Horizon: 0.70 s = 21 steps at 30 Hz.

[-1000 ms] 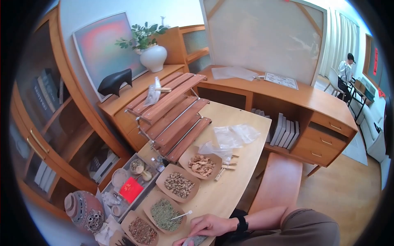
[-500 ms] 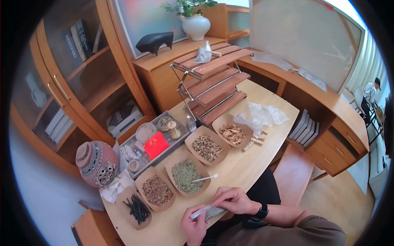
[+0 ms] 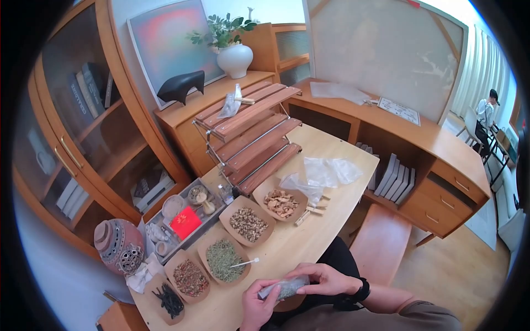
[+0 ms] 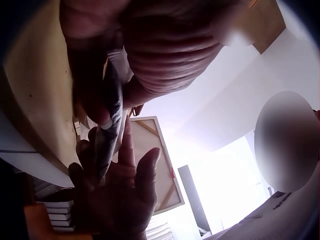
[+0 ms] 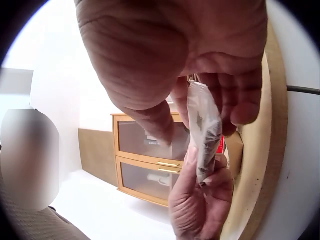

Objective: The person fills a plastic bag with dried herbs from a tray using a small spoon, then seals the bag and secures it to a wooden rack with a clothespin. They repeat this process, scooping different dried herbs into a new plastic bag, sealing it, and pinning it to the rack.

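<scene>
Low at the table's near edge, a small clear plastic bag (image 3: 288,287) with dried greenish herb inside is held lengthwise between both hands. My left hand (image 3: 258,305) pinches one end, its thumb lying along the plastic in the right wrist view. Around the other end, my right hand (image 3: 327,279) has its fingers against the bag (image 5: 204,132), while its thumb stands apart from it. Just beyond the hands sits a paper tray of green dried herb (image 3: 224,260), with a small white spoon (image 3: 245,263) lying in it.
Paper trays hold reddish bits (image 3: 191,277), dark sticks (image 3: 168,301), light chopped pieces (image 3: 248,224) and brown slices (image 3: 281,203). Behind them stand a grey box (image 3: 161,255) with a red packet (image 3: 185,223), a wooden tiered rack (image 3: 256,140), a patterned jar (image 3: 120,246) and plastic bags (image 3: 331,172).
The view has swung left, then back right. The hands have come further into view with the bag, which is now turned with its filled side upward. The trays stay in place.
</scene>
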Motion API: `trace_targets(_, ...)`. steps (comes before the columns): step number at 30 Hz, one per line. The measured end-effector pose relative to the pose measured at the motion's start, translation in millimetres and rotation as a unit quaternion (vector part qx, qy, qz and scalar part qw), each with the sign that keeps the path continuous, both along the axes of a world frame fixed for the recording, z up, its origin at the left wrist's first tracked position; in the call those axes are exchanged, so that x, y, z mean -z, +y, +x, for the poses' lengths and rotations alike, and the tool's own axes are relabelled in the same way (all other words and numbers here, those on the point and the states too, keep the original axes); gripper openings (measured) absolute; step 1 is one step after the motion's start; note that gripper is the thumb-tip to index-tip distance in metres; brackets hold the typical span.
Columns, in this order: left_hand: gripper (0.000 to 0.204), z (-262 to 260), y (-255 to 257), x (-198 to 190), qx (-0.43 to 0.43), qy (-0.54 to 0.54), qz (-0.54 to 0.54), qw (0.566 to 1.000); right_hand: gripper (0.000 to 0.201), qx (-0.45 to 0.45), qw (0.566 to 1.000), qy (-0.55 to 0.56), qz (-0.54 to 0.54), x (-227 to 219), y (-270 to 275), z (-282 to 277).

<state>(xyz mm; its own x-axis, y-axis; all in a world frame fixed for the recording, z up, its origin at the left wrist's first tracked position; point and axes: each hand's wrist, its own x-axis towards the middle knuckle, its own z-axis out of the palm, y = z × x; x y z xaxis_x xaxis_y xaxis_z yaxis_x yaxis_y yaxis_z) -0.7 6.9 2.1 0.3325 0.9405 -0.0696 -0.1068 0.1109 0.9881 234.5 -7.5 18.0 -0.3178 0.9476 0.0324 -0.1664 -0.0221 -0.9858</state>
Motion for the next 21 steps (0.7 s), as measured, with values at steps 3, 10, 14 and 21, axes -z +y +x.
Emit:
trace_targets(3, 0.016, 16.5, 1.3, -0.1, 0.0, 0.044, 0.062, 0.997, 0.022, -0.021, 0.997, 0.013, -0.071, 11.3, 2.9, 21.1)
trace_targets(10, 0.014, 47.8, 11.0, -8.5, -0.007, 0.036, 0.047, 0.998, 0.02, 0.072, 0.988, -0.013, 0.137, 43.1, 11.9, 36.1)
trace_targets(14, 0.015, 54.3, 24.9, 10.6, -0.019, 0.022, 0.053, 0.998, 0.024, 0.059, 0.992, 0.029, 0.107, 44.3, 13.5, 51.6)
trace_targets(21, 0.018, 109.3, 35.1, -7.5, 0.027, 0.056, 0.119, 0.991, 0.024, 0.095, 0.98, 0.118, -0.127, 35.9, 2.6, 91.6)
